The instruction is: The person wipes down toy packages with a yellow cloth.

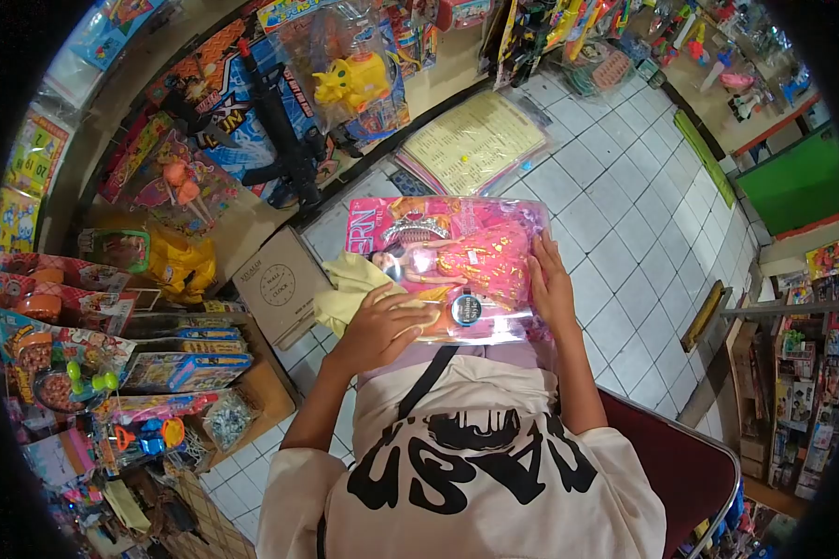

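Note:
A boxed doll (457, 256) in a pink dress lies face up across my lap in clear, shiny packaging with a pink backing card. My left hand (382, 326) is over a pale yellow cloth (350, 284), pressing it against the lower left part of the package. Some of the cloth bunches out beyond my fingers. On the opposite side, my right hand (552, 284) grips the package's right edge, fingers along its side. A round dark label shows on the plastic between my hands.
A cardboard wall clock box (275, 289) stands to the left. Beyond the doll, a stack of plastic-wrapped printed sheets (475, 140) lies on the tiled floor (615, 214). Packaged toys and a black toy gun (280, 121) line the left. A dark red chair (667, 475) is at lower right.

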Demonstrator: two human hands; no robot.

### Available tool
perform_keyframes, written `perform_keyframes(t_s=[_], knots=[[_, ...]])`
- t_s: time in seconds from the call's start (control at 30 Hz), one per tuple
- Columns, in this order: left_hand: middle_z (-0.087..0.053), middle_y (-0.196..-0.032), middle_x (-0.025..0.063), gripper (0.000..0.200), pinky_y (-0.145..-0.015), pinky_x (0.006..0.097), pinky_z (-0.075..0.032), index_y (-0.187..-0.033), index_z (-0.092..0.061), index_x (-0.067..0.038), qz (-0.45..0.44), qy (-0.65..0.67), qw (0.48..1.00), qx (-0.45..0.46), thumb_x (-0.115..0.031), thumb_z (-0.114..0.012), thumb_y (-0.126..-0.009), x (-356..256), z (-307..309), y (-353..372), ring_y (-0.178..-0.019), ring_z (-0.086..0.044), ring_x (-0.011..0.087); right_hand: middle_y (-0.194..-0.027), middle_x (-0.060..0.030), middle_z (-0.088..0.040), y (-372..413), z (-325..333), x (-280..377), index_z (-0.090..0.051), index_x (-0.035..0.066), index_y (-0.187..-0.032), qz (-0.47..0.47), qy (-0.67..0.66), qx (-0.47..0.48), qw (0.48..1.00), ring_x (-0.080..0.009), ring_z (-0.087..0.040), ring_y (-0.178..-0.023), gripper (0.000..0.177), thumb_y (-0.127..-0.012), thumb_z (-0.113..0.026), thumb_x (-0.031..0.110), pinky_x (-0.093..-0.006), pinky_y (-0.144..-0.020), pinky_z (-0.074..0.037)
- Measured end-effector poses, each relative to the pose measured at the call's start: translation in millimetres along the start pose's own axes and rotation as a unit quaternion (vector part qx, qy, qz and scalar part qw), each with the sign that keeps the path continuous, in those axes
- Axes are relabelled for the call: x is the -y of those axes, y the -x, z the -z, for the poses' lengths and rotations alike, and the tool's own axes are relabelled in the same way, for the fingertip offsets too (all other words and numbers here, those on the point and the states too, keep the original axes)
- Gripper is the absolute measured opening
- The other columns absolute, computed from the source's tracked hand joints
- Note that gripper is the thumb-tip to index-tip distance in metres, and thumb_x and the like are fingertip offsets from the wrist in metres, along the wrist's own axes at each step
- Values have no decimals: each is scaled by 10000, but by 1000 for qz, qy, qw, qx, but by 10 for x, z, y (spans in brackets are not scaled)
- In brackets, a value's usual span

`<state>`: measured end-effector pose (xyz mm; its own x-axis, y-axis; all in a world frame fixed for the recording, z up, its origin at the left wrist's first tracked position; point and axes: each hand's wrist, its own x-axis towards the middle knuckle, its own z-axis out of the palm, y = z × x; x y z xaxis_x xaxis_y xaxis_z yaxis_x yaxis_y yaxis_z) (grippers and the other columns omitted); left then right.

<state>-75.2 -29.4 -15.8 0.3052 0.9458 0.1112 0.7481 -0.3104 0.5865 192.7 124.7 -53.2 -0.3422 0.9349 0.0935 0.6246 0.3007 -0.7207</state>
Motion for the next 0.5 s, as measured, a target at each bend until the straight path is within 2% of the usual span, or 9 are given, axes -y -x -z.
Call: perform_keyframes(t_s=[0.03, 0.13, 0.2, 0.23, 0.27, 0.33, 0.43, 0.5], knots=[[-626, -1134, 26, 251, -1066, 434, -238, -1059, -658, -117, -12, 13, 1000, 23, -235, -523, -883, 9, 48, 32, -1131, -518, 201, -1416, -181, -344, -4, -2, -4, -451, 17, -1305, 0, -2, 0, 1000, -383, -284, -1322, 421, -926, -464, 198, -383, -1075, -272], [-642, -1077, 95, 254, -1063, 428, -231, -1035, -662, -82, 11, 231, 971, 54, -236, -536, -877, 197, 184, 241, -1130, -526, 227, -1415, -185, -343, -1, 6, 26, -448, 14, -1307, -7, -3, 5, 1000, -381, -280, -1325, 421, -927, -459, 195, -383, -1074, -272], [-631, -1070, 144, 307, -1019, 415, -312, -988, -667, -40, -37, 383, 922, -54, -300, -545, -879, 380, 297, 393, -1093, -551, 245, -1414, -190, -342, -10, -5, 10, -447, 15, -1308, -2, -6, 5, 1000, -382, -280, -1325, 422, -928, -458, 198, -380, -1073, -274], [-588, -1141, 147, 399, -981, 397, -362, -1076, -604, -1, 44, 438, 882, -171, -345, -490, -910, 431, 262, 502, -1082, -553, 253, -1414, -192, -342, -16, -21, 10, -447, 15, -1308, 1, -9, 6, 1000, -382, -280, -1325, 423, -928, -458, 200, -379, -1072, -274], [-544, -1212, 150, 494, -943, 379, -412, -1164, -542, 37, 124, 482, 820, -284, -390, -435, -940, 457, 226, 606, -1071, -554, 260, -1413, -193, -343, -20, -30, 17, -446, 14, -1308, 0, -11, 6, 1000, -382, -280, -1325, 424, -928, -458, 200, -378, -1072, -275], [-520, -1231, 155, 509, -945, 354, -407, -1245, -469, 38, 233, 497, 734, -399, -378, -352, -977, 491, 381, 570, -1095, -540, 252, -1411, -197, -344, -35, -38, 29, -445, 12, -1309, 0, -13, 8, 1000, -382, -280, -1324, 426, -927, -458, 200, -377, -1072, -275], [-524, -1219, 136, 500, -941, 331, -403, -1268, -442, 42, 333, 312, 805, -378, -353, -298, -997, 675, 436, 209, -1123, -525, 231, -1411, -193, -346, -40, -52, 30, -447, 20, -1310, 6, -9, 6, 1000, -382, -280, -1324, 424, -925, -462, 198, -377, -1072, -274], [-513, -1252, 175, 466, -930, 305, -399, -1339, -383, -25, 303, 207, 892, -265, -319, -348, -979, 982, 113, 36, -1124, -533, 271, -1412, -189, -348, -40, -66, 20, -449, 27, -1311, 4, -13, 4, 1000, -383, -280, -1324, 421, -925, -462, 197, -377, -1073, -273]])
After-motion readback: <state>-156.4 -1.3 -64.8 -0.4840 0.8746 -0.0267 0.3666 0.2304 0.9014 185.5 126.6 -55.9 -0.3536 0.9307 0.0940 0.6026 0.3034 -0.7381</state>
